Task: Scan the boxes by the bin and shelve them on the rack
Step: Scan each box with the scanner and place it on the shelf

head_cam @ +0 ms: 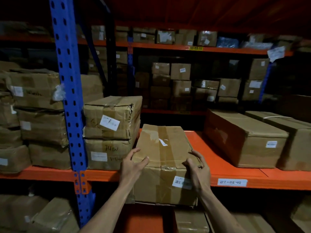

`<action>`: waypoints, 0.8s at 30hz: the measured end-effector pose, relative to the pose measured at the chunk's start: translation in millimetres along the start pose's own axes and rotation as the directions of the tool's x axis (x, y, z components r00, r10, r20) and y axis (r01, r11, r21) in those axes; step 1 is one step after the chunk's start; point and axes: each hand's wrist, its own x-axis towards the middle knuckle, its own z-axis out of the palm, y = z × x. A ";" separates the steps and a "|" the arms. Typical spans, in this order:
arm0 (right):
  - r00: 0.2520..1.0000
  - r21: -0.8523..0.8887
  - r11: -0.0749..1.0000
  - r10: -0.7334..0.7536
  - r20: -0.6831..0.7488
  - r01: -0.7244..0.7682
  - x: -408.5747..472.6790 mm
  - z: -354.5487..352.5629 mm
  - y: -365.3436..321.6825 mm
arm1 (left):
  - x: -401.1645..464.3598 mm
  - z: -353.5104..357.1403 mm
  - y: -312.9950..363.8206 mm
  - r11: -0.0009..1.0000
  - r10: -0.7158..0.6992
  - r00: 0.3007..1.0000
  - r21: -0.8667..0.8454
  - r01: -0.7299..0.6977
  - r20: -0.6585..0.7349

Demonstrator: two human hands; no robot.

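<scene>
A long taped cardboard box (164, 148) rests with its far end on the orange shelf (210, 152) of the rack, while its near end overhangs the front beam. A white barcode label sits on its near face. My left hand (133, 163) grips the box's near left top corner. My right hand (197, 167) grips the near right corner. The box lies between a stack of two boxes (111, 130) on its left and a long box (244, 138) on its right.
A blue rack upright (69, 98) stands left of the stack, with more boxes (37, 115) beyond it. Another long box (296, 137) lies at the far right. A white location label (232, 182) is on the shelf beam. Boxes fill the rear rack and the lower shelf.
</scene>
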 end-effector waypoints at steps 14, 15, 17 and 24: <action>0.921 -0.686 0.617 -0.299 0.249 0.386 66.0 20.6 43.0 | 62.3 8.3 -23.2 0.282 0.612 0.724 0.768 -0.574 0.317; 0.819 -0.695 0.459 -0.454 0.352 0.553 61.5 16.8 49.6 | 60.1 6.0 -30.5 0.196 0.621 0.666 0.741 -0.642 0.412; 0.633 -0.648 0.197 -0.542 0.553 0.735 49.4 12.3 65.6 | 59.0 -2.0 -48.9 0.062 0.570 0.608 0.709 -0.703 0.553; 0.571 -0.642 -0.017 -0.440 0.694 0.767 64.9 15.7 88.3 | 78.8 -4.0 -61.8 -0.012 0.473 0.614 0.702 -0.713 0.632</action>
